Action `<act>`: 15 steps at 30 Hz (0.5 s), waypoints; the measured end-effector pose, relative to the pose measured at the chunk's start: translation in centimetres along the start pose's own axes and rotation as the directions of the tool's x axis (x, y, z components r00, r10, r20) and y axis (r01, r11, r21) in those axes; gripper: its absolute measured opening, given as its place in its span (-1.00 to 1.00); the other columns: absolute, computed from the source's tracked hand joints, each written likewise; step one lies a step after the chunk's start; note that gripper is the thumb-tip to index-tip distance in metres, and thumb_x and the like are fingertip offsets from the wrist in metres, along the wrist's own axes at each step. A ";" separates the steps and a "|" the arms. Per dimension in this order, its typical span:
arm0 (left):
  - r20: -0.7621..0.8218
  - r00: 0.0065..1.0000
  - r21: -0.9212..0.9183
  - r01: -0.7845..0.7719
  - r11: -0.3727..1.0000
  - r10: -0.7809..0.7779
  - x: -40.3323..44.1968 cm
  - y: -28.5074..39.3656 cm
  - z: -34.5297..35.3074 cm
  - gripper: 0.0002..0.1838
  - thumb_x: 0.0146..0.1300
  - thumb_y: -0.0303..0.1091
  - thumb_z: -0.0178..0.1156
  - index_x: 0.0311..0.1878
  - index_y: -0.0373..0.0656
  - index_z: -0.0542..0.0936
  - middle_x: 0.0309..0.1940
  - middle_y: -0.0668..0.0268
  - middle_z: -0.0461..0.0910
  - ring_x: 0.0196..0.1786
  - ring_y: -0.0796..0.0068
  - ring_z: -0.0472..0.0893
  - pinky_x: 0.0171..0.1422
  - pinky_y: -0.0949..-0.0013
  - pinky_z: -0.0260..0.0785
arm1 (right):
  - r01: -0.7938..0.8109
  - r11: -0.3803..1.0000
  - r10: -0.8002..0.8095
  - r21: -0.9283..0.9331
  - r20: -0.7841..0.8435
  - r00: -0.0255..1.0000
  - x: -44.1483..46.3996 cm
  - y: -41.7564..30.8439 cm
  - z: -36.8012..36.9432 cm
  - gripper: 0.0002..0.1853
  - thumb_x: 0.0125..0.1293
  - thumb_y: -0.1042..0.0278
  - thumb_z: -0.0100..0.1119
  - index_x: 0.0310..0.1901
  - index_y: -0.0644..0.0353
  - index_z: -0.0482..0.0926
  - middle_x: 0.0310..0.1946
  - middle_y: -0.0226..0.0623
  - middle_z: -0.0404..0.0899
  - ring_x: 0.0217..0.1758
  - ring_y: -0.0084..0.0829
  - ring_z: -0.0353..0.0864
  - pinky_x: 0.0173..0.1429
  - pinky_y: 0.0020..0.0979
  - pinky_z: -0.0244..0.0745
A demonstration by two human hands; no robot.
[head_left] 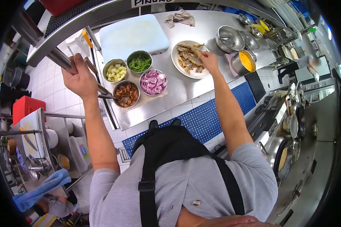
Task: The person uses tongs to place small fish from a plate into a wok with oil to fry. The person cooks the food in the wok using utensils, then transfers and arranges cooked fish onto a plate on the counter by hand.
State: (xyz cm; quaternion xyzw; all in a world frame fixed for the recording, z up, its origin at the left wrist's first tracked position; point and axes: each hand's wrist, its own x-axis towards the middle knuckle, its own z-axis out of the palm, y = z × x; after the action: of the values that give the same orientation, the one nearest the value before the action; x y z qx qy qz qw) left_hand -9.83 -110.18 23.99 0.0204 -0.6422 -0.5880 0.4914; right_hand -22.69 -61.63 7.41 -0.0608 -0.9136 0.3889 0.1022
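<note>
My left hand is wrapped round a metal bar or handle at the left end of the steel table, its exact shape partly hidden by the fingers. With fingers pinched together, my right hand is at the right side of a white plate, on a piece of the brown fried food. The white plate lies on the table. Left of it sit bowls of sliced red onion, chopped green leaves, pale green cubes and browned pieces with a spoon in them.
A white cutting board and a crumpled cloth lie at the back of the steel table. Metal bowls and a pot of orange liquid stand right. A person is far right; another is lower left.
</note>
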 end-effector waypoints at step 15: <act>-0.026 1.000 -0.008 -0.011 1.000 0.010 -0.1 0.2 0.4 -0.78 0.47 -0.35 0.23 -0.26 -0.28 0.50 -0.53 0.43 0.50 -0.46 0.75 0.39 -0.36 0.59 0.24 | 0.121 0.950 -0.143 -0.287 -0.055 0.988 2.5 0.3 -1.6 -0.62 0.18 0.10 0.35 -0.14 0.27 0.77 -0.43 -0.12 0.74 -0.42 -0.32 0.69 -0.23 -0.31 0.55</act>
State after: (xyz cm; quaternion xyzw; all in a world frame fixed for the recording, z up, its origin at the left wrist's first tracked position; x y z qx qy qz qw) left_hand -9.87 -109.75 24.14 0.0225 -0.6336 -0.5877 0.5027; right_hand -24.78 -59.85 8.62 -0.0282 -0.9573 0.2439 0.1527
